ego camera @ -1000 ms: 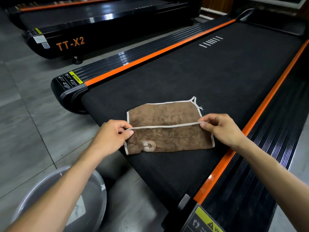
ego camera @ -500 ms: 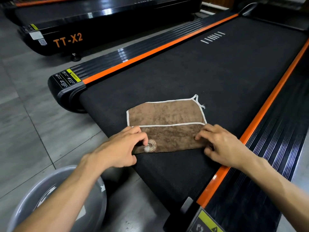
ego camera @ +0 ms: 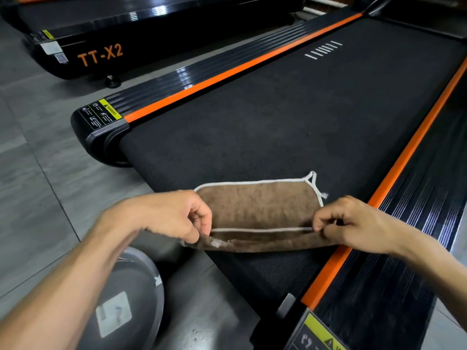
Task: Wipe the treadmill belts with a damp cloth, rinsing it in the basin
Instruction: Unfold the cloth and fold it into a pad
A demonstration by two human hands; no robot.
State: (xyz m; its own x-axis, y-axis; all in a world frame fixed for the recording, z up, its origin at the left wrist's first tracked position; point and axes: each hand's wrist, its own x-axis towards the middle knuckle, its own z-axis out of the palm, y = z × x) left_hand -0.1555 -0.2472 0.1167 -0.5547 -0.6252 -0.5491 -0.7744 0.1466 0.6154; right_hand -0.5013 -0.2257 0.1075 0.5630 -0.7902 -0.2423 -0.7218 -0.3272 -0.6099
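A brown cloth (ego camera: 257,205) with a white hem lies folded on the near end of the black treadmill belt (ego camera: 290,117). My left hand (ego camera: 171,215) pinches its near left corner. On the other side, my right hand (ego camera: 353,223) pinches the near right corner. The near edge of the cloth is lifted and doubled over between the two hands. A grey basin (ego camera: 151,286) sits on the floor at the lower left, partly hidden under my left forearm.
Orange strips and ribbed black side rails (ego camera: 417,236) run along both sides of the belt. A second treadmill (ego camera: 101,56) marked TT-X2 stands at the back left. Grey floor tiles (ego camera: 38,173) lie between them.
Both hands went from pressing the cloth flat to gripping its near corners and lifting the near edge into another fold. The view has moved closer to the cloth.
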